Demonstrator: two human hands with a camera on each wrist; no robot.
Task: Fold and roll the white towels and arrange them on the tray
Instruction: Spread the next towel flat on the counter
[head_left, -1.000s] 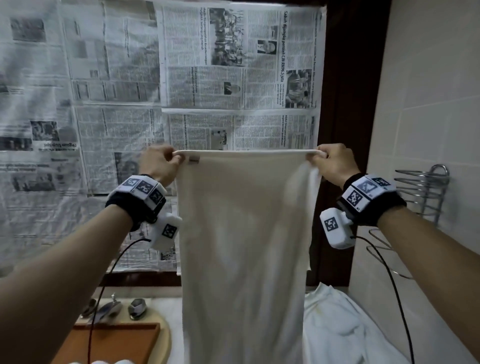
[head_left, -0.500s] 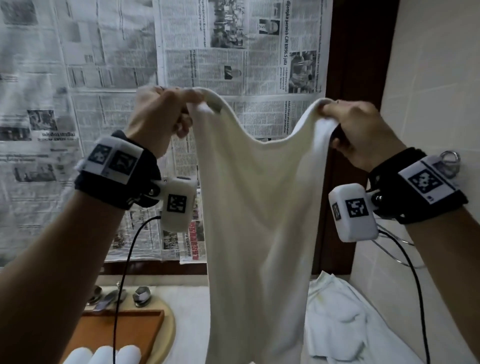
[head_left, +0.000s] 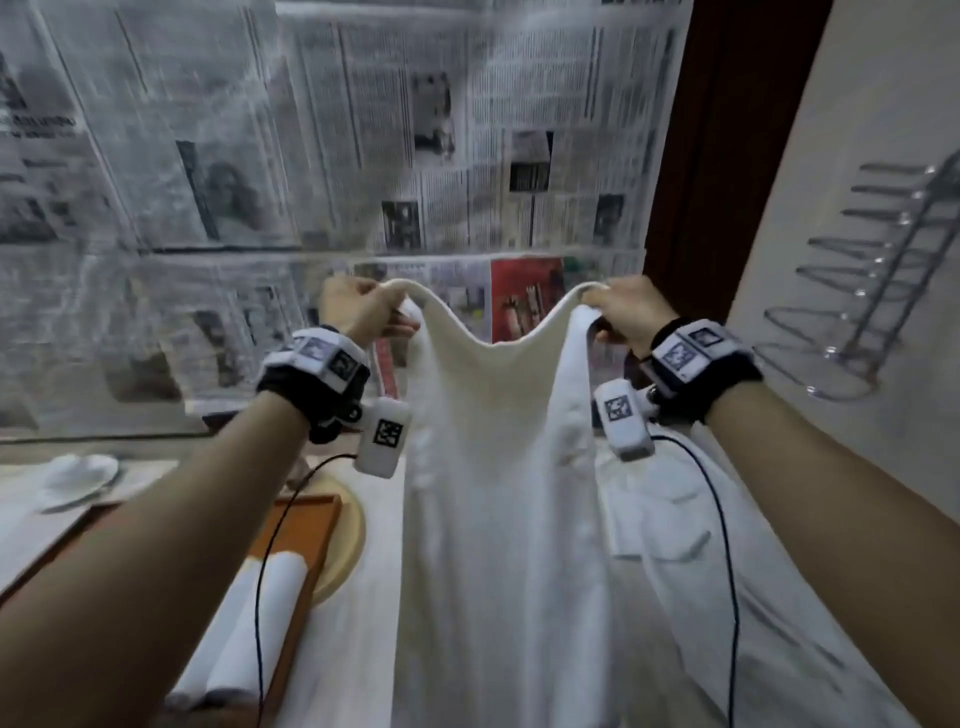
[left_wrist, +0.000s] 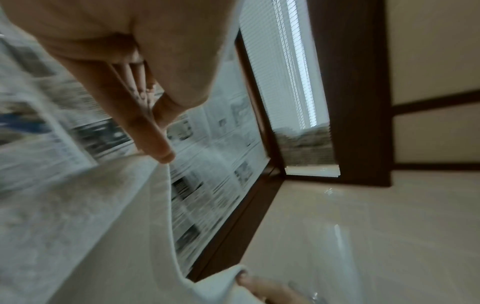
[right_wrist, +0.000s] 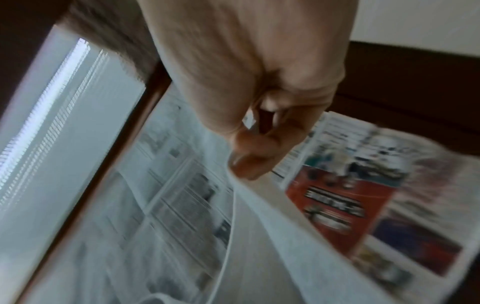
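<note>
Towel (head_left: 498, 467) hung slack, left hand (head_left: 358, 306) and right hand (head_left: 628, 306) pinching top corners; fold step underway, next likely laying it flat.

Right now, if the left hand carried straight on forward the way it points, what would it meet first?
Most likely the newspaper sheets covering the window ahead. The left hand holds its corner of the white towel up in the air, and nothing else shows between its knuckles and the paper. Depth is hard to judge in the blur.

left hand (head_left: 358, 306) + right hand (head_left: 631, 306): lowered, closer together | towel (head_left: 498, 467): top edge sagging
</note>
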